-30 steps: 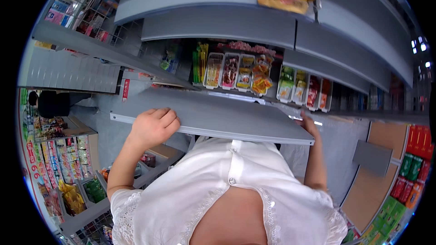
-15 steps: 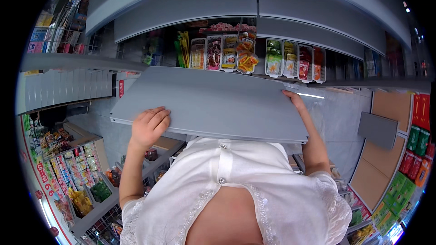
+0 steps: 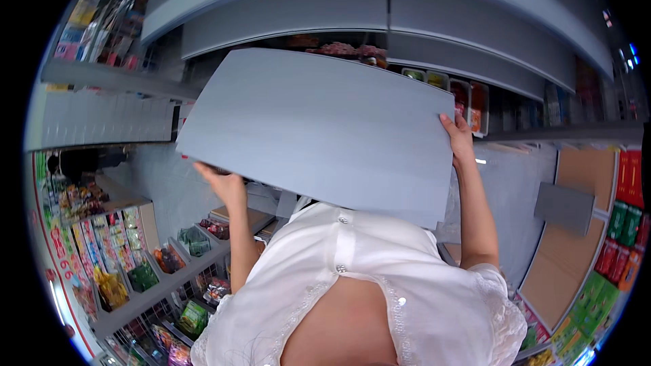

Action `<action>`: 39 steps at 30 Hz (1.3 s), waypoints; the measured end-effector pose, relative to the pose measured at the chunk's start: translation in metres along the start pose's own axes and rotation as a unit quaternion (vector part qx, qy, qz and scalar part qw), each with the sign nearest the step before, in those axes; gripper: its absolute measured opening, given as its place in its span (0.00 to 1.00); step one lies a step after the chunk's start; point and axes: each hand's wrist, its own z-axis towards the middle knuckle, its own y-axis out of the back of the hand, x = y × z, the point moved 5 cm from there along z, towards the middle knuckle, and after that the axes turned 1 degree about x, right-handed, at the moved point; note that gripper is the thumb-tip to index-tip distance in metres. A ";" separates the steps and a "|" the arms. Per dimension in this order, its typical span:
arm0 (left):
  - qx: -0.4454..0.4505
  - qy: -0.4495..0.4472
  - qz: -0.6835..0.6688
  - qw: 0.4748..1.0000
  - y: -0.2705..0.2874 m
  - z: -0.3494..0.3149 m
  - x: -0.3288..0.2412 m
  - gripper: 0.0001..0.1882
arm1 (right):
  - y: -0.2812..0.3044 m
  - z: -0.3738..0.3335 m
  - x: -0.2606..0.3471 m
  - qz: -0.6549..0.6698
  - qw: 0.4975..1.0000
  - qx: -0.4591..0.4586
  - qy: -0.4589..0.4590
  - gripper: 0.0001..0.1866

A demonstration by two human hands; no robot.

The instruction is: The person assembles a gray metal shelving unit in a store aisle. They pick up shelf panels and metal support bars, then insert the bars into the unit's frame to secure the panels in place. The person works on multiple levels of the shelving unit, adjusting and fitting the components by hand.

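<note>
A wide grey shelf panel (image 3: 319, 129) is held up in front of my body, its far edge overlapping the shelving. My left hand (image 3: 222, 181) supports the near left edge, with most of its fingers out of sight beneath the panel. At the right edge, my right hand (image 3: 458, 137) grips with fingertips showing on top. Behind the panel, white plastic baskets (image 3: 480, 105) of packaged snacks are partly covered.
Empty grey shelf tiers (image 3: 468, 17) rise ahead. Another grey panel (image 3: 565, 208) lies on brown cardboard (image 3: 566, 257) at right. Snack bins (image 3: 142, 278) stand at lower left, and green cartons (image 3: 590, 298) at lower right.
The panel has risen and moved toward the shelving, now hiding more of the snack baskets. My left hand has shifted from the panel's top to beneath its edge; my right hand moved slightly right.
</note>
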 end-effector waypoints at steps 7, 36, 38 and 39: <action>0.154 0.318 -0.582 0.733 -0.018 -0.009 -0.029 0.14 | -0.045 0.027 -0.003 -0.081 0.997 0.008 -0.010 0.23; 0.031 -0.181 0.217 0.959 0.246 -0.032 -0.214 0.06 | -0.340 -0.076 0.104 -0.308 0.691 0.376 0.536 0.41; 0.161 -0.229 0.154 0.948 0.224 -0.033 -0.228 0.08 | -0.338 -0.076 0.108 -0.293 0.701 0.384 0.524 0.48; 0.232 -0.230 0.142 0.934 0.210 -0.031 -0.231 0.09 | -0.327 -0.067 0.103 -0.320 0.696 0.400 0.504 0.48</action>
